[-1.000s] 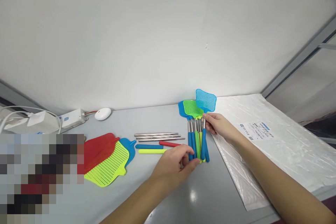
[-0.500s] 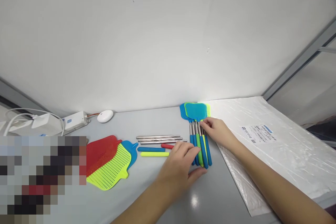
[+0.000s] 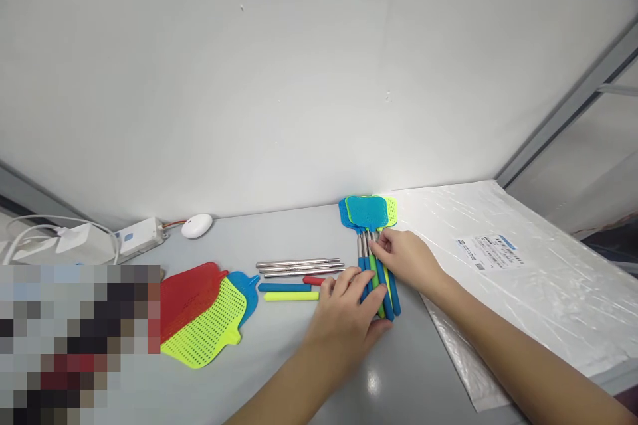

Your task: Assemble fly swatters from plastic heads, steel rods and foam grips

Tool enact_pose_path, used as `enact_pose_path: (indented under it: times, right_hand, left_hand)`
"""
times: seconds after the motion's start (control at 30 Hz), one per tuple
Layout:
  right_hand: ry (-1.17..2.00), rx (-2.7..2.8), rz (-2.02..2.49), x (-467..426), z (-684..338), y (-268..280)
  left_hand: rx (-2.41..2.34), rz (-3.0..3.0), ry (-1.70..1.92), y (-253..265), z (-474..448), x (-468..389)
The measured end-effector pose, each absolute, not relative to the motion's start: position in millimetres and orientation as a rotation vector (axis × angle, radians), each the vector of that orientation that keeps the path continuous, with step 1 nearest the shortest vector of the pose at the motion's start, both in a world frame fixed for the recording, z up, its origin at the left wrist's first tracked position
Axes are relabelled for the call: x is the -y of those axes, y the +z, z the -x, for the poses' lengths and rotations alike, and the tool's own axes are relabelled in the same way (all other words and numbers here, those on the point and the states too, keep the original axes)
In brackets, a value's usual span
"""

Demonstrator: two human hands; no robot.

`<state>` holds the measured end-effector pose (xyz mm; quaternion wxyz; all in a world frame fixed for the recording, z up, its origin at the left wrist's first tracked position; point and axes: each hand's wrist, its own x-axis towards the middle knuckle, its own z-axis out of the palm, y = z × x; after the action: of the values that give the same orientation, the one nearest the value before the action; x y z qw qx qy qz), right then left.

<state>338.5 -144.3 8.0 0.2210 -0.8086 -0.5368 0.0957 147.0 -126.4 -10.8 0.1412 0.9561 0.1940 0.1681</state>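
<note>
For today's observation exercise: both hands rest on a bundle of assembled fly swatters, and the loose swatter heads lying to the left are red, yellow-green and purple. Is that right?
Not quite. In the head view the loose swatter heads are red, yellow-green and blue, not purple. The left hand and right hand do rest on the bundle of assembled fly swatters.

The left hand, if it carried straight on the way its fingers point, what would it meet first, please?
The left hand points up and right, and its fingers already lie against the bundle of assembled fly swatters; their coloured handles come first, then probably the right hand, though depth is unclear.
</note>
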Motion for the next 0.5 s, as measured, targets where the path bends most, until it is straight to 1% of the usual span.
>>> enact_pose_path:
  times: [0.5]
  right_hand:
    - [0.122, 1.422, 2.358, 133, -342, 6]
  left_hand:
    - [-0.642, -2.750, 0.559, -14, -153, 127]
